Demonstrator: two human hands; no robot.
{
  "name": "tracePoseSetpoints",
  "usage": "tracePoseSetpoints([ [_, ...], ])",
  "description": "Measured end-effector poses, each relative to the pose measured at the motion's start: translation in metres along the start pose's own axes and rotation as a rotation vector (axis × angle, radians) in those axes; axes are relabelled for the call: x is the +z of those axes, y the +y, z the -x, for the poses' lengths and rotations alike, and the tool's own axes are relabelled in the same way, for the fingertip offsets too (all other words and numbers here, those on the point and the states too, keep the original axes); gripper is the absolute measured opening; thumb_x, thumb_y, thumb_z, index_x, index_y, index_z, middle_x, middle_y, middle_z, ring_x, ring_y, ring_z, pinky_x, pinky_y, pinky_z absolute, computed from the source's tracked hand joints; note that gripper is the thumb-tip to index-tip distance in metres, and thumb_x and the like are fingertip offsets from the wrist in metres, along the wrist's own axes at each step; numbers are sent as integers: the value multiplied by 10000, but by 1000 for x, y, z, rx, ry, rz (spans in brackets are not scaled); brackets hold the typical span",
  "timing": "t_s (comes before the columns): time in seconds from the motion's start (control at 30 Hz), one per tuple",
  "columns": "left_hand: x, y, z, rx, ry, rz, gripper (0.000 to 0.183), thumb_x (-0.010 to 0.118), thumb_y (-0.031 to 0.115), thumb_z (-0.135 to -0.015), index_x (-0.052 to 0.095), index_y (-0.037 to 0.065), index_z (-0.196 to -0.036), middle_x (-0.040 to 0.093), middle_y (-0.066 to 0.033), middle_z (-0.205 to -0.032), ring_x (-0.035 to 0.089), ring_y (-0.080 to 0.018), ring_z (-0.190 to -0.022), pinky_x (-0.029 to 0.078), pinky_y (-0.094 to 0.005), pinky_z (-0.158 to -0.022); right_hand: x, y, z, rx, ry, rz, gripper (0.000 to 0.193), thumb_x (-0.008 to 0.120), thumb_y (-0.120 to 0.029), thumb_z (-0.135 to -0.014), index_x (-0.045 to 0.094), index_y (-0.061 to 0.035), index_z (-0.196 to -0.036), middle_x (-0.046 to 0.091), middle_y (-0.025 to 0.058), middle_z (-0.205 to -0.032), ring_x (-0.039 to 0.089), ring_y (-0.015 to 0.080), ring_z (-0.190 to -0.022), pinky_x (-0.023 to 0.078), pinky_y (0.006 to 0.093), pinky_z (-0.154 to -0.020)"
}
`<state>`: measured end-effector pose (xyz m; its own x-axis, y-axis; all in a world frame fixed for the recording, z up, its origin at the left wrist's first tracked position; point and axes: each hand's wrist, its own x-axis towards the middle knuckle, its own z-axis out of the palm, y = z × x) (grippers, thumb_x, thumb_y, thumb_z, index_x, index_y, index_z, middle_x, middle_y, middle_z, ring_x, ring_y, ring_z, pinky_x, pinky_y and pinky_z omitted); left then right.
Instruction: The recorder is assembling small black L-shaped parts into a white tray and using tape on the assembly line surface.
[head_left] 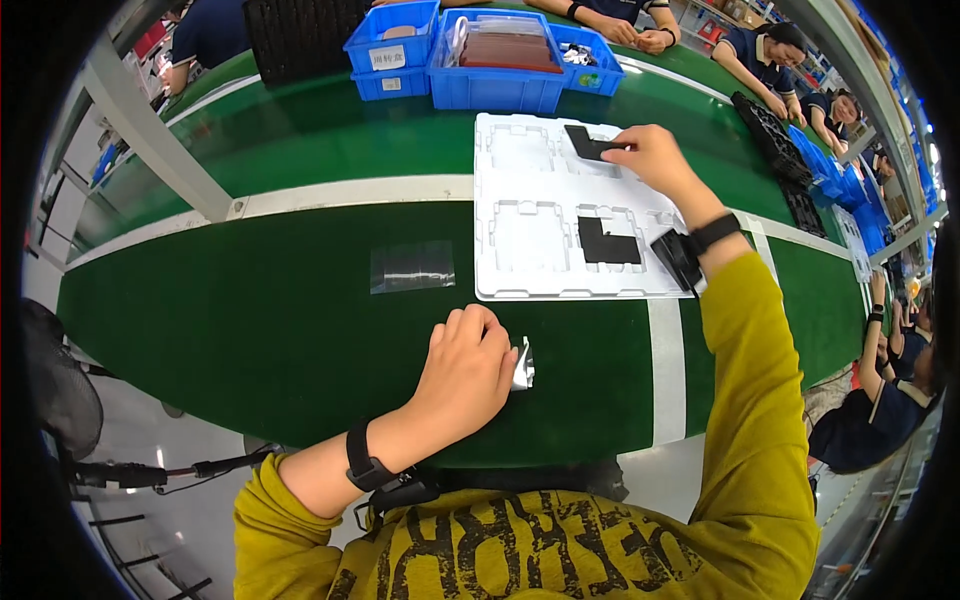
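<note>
Thumb and fingertips of the right hand (655, 158) close on one end of a black L-shaped piece (583, 143), set over the upper right pocket of the white tray (488, 185); cannot tell whether it touches the pocket floor. Left hand (465, 370) has its fingers curled low over the green table (250, 330), with a scrap of silver foil (523, 366) just beside the fingertips — whether pinched or merely near, cannot tell. A second black piece (607, 243) lies in the lower right pocket. Risk, as judged: gripped by one end only, the first piece could twist and settle skewed across the moulded ridges. A black block (678, 260) below the right wristband (714, 232) appears to overlap the tray's right edge; a low wrist could nudge the tray or drag the second piece askew. Clear film (412, 267) lies on the table left of the tray — probably thin enough to slide or crease if the left hand brushes it. Foil may crumple under a hard squeeze.
</note>
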<state>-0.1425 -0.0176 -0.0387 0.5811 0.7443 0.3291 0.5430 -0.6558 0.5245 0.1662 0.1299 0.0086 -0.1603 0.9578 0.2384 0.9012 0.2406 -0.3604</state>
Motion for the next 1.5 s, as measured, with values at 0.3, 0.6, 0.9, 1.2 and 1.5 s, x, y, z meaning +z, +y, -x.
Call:
tracePoseSetpoints([
  [0.3, -23, -1, -1, -110, 44, 473, 284, 615, 27, -743, 456, 22, -979, 508, -111, -909, 513, -221, -850, 388, -325, -754, -12, -145, 160, 436, -231, -1028, 143, 552, -123, -858, 545, 20, -865, 608, 82, -660, 584, 111, -525, 449, 208, -448],
  [0.6, -58, 17, -18, 101, -174, 739, 400, 667, -45, -679, 581, -2, -1067, 587, -40, -918, 531, -115, -784, 420, -254, -711, 0, -177, 201, 435, -205, -1389, 102, 507, -61, -875, 517, 36, -902, 623, 125, -778, 640, 183, -631, 513, 232, -526],
  [0.9, -41, 13, -18, -158, -132, 1567, 460, 540, 219, -858, 421, -29, -1227, 558, -157, -986, 538, -222, -935, 424, -328, -821, 4, -178, 192, 394, -224, -1448, 96, 504, -40, -872, 516, 48, -909, 624, 124, -773, 644, 190, -636, 515, 229, -527],
  [1.2, -27, -2, -11, -41, -307, 1822, 681, 541, 403, -841, 251, 19, -1323, 531, -104, -929, 497, -239, -967, 368, -368, -889, 10, -188, 180, 305, -263, -1493, 81, 520, -32, -861, 532, 48, -870, 613, 93, -698, 648, 167, -629, 507, 203, -520],
  [1.5, -25, -8, -11, 53, -301, 1930, 669, 564, 355, -841, 252, 2, -1317, 517, -127, -1000, 474, -202, -1027, 385, -331, -902, 8, -191, 175, 252, -261, -1457, 81, 520, -29, -859, 538, 49, -872, 618, 99, -709, 649, 167, -629, 508, 203, -508],
])
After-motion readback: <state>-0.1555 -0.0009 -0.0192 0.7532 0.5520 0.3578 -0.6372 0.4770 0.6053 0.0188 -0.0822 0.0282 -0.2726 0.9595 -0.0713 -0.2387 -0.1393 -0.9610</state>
